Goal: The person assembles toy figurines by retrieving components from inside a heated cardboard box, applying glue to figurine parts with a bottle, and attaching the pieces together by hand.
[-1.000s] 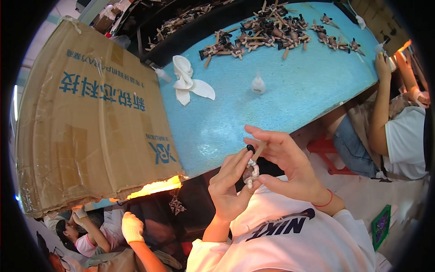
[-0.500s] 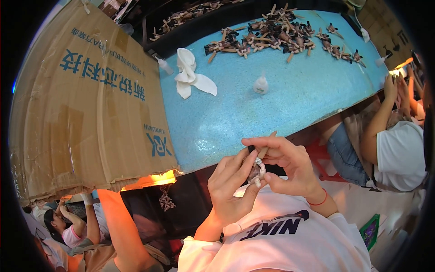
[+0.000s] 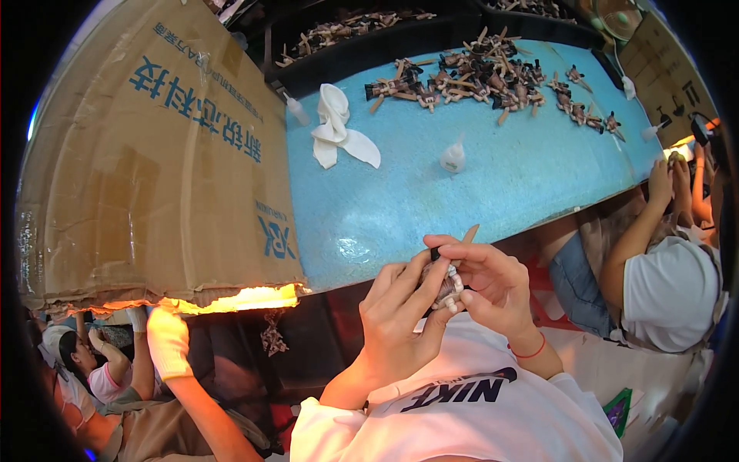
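A small figurine [image 3: 447, 291] with a brown body, white parts and a black top sits between my two hands, near the table's front edge. My left hand [image 3: 400, 312] is closed on its left side, thumb below and fingers at the dark top. Fingers of my right hand [image 3: 496, 289] pinch it from the other side. A flat wooden stick [image 3: 470, 233] pokes out above my right fingers. My fingers cover much of the figurine.
On the blue table [image 3: 369, 208] stand a small squeeze bottle [image 3: 453, 159] and a crumpled white cloth [image 3: 335, 129]. Many similar figurines with sticks [image 3: 493, 81] lie heaped at the back, before a black tray [image 3: 323, 65]. A cardboard box [image 3: 177, 177] walls the left; co-workers sit on both sides.
The view has shifted slightly. My right fingers have closed in over the top of the figurine. At the lower left, a co-worker's gloved hand has come into view beside the box.
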`<state>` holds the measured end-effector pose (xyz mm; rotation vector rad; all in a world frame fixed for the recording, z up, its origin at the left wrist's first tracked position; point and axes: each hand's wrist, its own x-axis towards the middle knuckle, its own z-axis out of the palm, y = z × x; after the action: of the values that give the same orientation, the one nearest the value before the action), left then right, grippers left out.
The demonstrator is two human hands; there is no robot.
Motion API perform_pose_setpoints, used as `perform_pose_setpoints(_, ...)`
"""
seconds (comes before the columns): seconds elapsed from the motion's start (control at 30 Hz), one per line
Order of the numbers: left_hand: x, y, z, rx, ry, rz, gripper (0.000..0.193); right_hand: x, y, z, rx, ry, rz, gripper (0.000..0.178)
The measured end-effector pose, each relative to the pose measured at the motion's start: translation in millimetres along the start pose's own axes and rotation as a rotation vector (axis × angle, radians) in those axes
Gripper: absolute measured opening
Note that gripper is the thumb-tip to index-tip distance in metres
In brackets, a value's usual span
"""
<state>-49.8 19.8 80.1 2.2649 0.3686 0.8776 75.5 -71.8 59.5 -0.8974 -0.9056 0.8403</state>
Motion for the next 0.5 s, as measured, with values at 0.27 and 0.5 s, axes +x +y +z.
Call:
perform_pose_setpoints(0.27,-2.5,-4.9,9.1,-0.060,-0.006,-0.035,0.047,-5.8,3.1,-4.3,-0.095,0.054,0.002,0.049)
perform_pose_setpoints(0.5,0.3,-5.9,19.3,-0.041,-0.058,-0.080,0.048,-7.9,10.3,-14.6,-0.135,0.072,0.034,0.052)
